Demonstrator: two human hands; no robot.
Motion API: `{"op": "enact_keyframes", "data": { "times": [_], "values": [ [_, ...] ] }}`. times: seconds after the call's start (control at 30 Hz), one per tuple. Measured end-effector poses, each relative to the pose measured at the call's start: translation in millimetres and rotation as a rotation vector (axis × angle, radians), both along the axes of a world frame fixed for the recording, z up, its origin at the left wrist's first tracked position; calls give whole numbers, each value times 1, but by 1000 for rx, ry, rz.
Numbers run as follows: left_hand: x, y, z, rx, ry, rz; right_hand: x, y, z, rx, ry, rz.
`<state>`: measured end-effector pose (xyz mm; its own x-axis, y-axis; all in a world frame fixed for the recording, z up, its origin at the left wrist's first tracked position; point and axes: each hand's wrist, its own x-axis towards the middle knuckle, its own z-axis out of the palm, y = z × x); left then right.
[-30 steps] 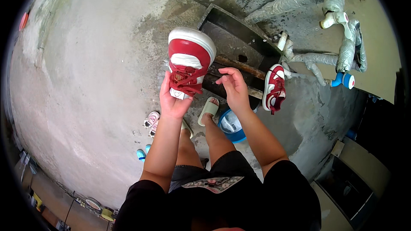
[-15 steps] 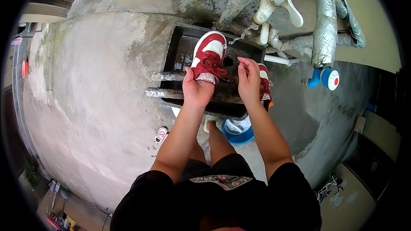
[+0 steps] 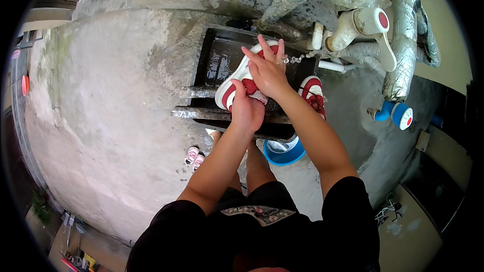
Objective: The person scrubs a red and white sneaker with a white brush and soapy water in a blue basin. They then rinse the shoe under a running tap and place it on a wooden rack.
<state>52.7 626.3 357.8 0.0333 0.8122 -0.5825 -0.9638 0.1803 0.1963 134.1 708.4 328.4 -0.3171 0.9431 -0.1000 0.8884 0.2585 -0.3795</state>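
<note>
Over a dark stone sink [image 3: 200,73] is a red and white sneaker [image 3: 227,88], tilted with its white sole edge toward the left. My left hand [image 3: 247,111] grips it near the heel opening, thumb along the side. Across its upper lies my right hand [image 3: 269,73], fingers spread, hiding much of the toe and laces. A thin stream of water [image 3: 298,59] reaches my right hand's fingers from the right. The matching sneaker [image 3: 312,94] rests at the sink's right edge.
A white-handled tap [image 3: 353,27] and foil-wrapped pipes [image 3: 403,45] stand at the upper right, with a blue valve [image 3: 396,113] below. Two bars [image 3: 201,113] cross the sink. A blue basin [image 3: 285,157] and small pink shoes [image 3: 193,156] are on the concrete floor.
My right hand has moved left onto the sneaker, its fingers spreading. The sneaker has tilted, showing more of its sole edge. Water now runs onto my right hand. The view has shifted slightly.
</note>
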Motion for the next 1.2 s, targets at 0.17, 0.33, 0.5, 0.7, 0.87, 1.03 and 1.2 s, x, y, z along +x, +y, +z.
{"op": "enact_keyframes", "data": {
  "times": [0.17,0.33,0.5,0.7,0.87,1.03,1.2],
  "values": [
    [24,-4,-5,-21,30,-108,38,51,-50,-162,-28,-314],
    [16,-8,-12,-139,343,-142,11,9,-22,-245,71,-163],
    [37,-9,-9,-127,335,-382,59,66,-68,-619,283,-463],
    [18,-6,-39,-90,475,-460,43,32,-35,-351,133,90],
    [31,-7,-21,-53,516,-651,69,104,-59,-973,509,-690],
    [-8,-8,-28,-33,480,-503,-21,20,-3,-642,497,-228],
    [12,-15,-15,-3,487,-617,11,75,-35,-757,527,-608]
  ]
}}
